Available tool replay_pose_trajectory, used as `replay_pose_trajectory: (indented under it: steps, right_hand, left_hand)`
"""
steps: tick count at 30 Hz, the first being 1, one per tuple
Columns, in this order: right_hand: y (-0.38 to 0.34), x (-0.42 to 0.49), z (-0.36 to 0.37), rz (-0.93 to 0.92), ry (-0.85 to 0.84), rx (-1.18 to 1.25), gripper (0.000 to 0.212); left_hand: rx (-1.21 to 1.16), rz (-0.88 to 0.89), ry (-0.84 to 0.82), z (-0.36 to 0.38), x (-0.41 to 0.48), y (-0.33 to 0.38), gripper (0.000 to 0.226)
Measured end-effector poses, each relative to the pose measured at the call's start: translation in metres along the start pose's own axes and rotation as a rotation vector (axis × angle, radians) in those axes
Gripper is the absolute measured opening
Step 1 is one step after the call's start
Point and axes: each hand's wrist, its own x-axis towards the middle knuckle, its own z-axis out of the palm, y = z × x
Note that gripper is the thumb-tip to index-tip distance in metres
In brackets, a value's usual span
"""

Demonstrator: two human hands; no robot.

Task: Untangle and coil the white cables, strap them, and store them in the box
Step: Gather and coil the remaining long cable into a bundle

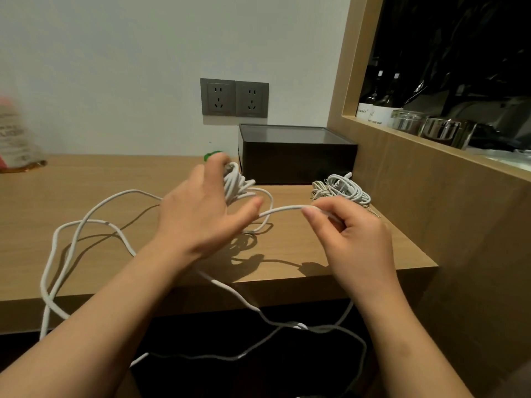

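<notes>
My left hand (201, 208) grips a bunch of coiled white cable (237, 183) above the wooden desk (120, 182). From that bunch a strand runs right to my right hand (353, 234), which pinches it between thumb and forefinger. The rest of this long white cable (74, 234) loops loosely over the desk's left part and hangs off the front edge. A second coiled bundle of white cables (346, 189) lies on the desk at the right, in front of the dark box (296, 156). The box stands against the wall with its top shut.
Two grey wall sockets (234, 98) sit above the box. Something small and green (212, 155) shows behind my left fingers. A blurred bag (14, 139) stands at far left. A wooden side panel (448, 214) rises on the right, with bottles and glass jars (408, 120) on its ledge.
</notes>
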Motion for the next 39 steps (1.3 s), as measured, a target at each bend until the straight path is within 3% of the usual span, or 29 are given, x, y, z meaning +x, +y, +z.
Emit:
replay_pose_trajectory:
  steps: [3, 6, 11, 15, 18, 22, 26, 29, 31, 34, 36, 39]
  right_hand:
    - [0.001, 0.0, 0.002, -0.065, 0.101, -0.035, 0.01]
    - [-0.002, 0.0, 0.003, -0.105, 0.17, 0.0, 0.013]
    - [-0.01, -0.003, 0.005, -0.197, 0.216, 0.008, 0.017]
    - [-0.01, -0.003, 0.004, -0.197, 0.277, 0.02, 0.015]
    - [-0.004, -0.002, 0.004, -0.137, 0.305, 0.04, 0.008]
    - [0.002, 0.001, 0.005, -0.016, 0.309, 0.079, 0.007]
    - [0.003, 0.001, 0.005, 0.035, 0.307, 0.093, 0.005]
    - [0.004, 0.002, 0.005, 0.053, 0.309, 0.097, 0.005]
    - [0.004, 0.002, 0.004, 0.078, 0.312, 0.115, 0.005]
    - [0.002, 0.002, 0.003, 0.125, 0.291, 0.154, 0.006]
    - [0.001, 0.004, 0.002, 0.183, 0.264, 0.178, 0.008]
    - [0.004, 0.004, 0.003, 0.264, 0.23, 0.18, 0.013]
  left_hand:
    - [0.053, 0.036, -0.133, -0.003, -0.003, 0.011, 0.103]
    - [0.094, 0.054, -0.17, -0.003, -0.003, 0.018, 0.108]
    - [0.212, 0.089, -0.196, 0.012, -0.003, 0.024, 0.076]
    - [0.134, 0.15, -0.18, 0.012, -0.001, 0.023, 0.045]
    - [0.017, 0.229, -0.312, 0.006, -0.003, 0.029, 0.029]
    - [-0.11, 0.265, -0.415, 0.001, -0.003, 0.031, 0.034]
    - [-0.018, 0.306, -0.506, -0.001, -0.003, 0.033, 0.071]
    - [-0.028, 0.32, -0.474, 0.003, -0.004, 0.032, 0.052]
    - [-0.164, 0.295, -0.462, 0.006, -0.006, 0.031, 0.032]
    - [-0.603, 0.147, -0.537, 0.006, -0.008, 0.03, 0.011]
    - [-0.931, -0.024, -0.637, 0.004, -0.01, 0.03, 0.014]
    - [-1.314, -0.275, -0.703, 0.006, -0.009, 0.031, 0.037]
